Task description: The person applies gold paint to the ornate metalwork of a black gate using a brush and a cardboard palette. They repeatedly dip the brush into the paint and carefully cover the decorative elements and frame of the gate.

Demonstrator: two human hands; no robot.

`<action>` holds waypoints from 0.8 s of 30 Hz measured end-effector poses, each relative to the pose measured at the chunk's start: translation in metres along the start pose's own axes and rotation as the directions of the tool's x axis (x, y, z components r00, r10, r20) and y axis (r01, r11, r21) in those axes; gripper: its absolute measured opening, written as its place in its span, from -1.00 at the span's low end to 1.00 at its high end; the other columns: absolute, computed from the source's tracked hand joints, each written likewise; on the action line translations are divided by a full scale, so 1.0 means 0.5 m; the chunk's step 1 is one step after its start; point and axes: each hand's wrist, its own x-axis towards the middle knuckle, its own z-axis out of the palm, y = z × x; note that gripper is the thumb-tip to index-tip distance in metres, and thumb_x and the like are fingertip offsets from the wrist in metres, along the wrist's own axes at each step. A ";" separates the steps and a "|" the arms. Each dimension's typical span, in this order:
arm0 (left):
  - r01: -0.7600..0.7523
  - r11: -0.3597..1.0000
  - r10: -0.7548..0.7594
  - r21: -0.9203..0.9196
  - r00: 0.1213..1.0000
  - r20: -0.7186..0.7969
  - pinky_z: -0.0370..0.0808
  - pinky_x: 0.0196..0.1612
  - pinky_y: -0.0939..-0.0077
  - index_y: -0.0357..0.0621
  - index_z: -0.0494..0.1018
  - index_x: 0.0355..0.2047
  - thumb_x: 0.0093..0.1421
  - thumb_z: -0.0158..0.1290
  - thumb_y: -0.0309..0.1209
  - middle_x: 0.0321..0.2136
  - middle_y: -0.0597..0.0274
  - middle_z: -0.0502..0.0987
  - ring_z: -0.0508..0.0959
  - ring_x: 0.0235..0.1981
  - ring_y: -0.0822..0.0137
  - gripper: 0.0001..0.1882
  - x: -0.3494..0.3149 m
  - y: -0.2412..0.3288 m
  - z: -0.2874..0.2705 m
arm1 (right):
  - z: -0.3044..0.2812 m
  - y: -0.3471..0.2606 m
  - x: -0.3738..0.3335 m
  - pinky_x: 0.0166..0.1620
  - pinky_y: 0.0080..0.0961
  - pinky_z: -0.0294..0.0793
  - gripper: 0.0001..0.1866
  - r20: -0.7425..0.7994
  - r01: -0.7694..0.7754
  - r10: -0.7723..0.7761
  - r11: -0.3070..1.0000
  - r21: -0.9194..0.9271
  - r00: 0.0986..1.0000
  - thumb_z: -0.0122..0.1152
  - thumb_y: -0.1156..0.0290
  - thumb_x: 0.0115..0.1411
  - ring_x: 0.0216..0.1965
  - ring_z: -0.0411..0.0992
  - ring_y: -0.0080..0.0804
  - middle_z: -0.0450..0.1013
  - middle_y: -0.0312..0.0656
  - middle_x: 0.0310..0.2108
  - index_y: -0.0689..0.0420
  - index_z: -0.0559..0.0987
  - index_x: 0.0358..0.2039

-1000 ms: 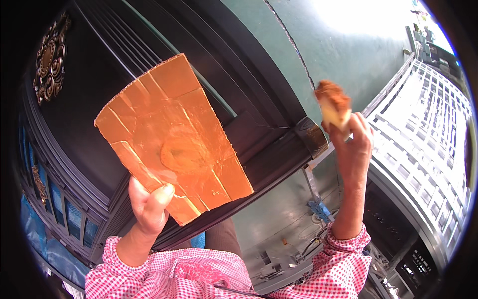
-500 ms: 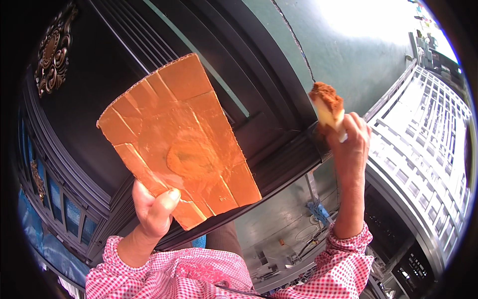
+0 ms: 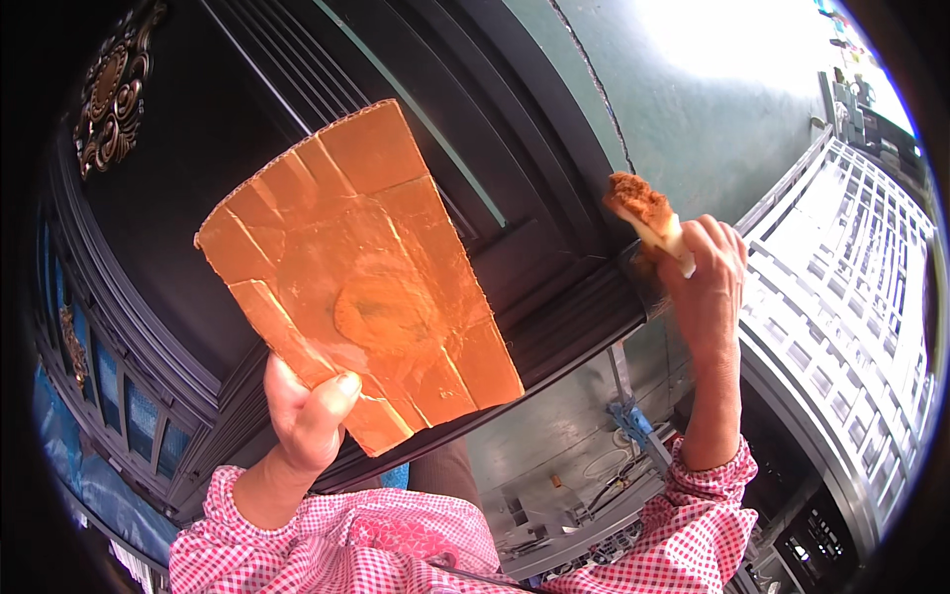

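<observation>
My left hand (image 3: 311, 416) grips a piece of cardboard (image 3: 287, 213) by its lower left edge, thumb on top. The sheet is creased and coated copper-orange, with a rounded patch of thicker copper stuff near its middle. Pinched in my right hand (image 3: 708, 282) is a pale yellow piece of sponge (image 3: 653, 220), its far end covered in the same rusty orange. The sponge is apart from the cardboard, beside the right corner of a dark panelled door (image 3: 554, 223). Under the cardboard, part of the door is hidden.
A bronze-coloured scroll ornament (image 3: 114, 89) sits on the door at the far left. White metal grilles (image 3: 841, 297) stand at the right. Beneath the door's near edge are a blue clamp-like part (image 3: 630, 424) and cables. A dark crack runs along the greenish floor (image 3: 673, 129).
My right hand has moved slightly right and down, and the sponge has tilted further left. The cardboard stays almost where it was in my left hand.
</observation>
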 end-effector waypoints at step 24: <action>0.028 1.000 -0.028 0.013 1.000 -0.007 0.28 -0.03 0.49 -0.38 0.05 0.03 -0.05 -0.16 -0.64 -0.12 0.08 0.29 0.34 -0.13 0.38 -0.44 -0.014 -0.002 0.006 | -0.017 -0.026 -0.049 0.03 -0.22 0.21 -0.77 -0.133 0.020 -0.016 0.999 0.031 0.991 0.28 0.47 -0.24 -0.36 0.34 -0.24 0.34 -0.22 -0.51 0.15 0.42 -0.53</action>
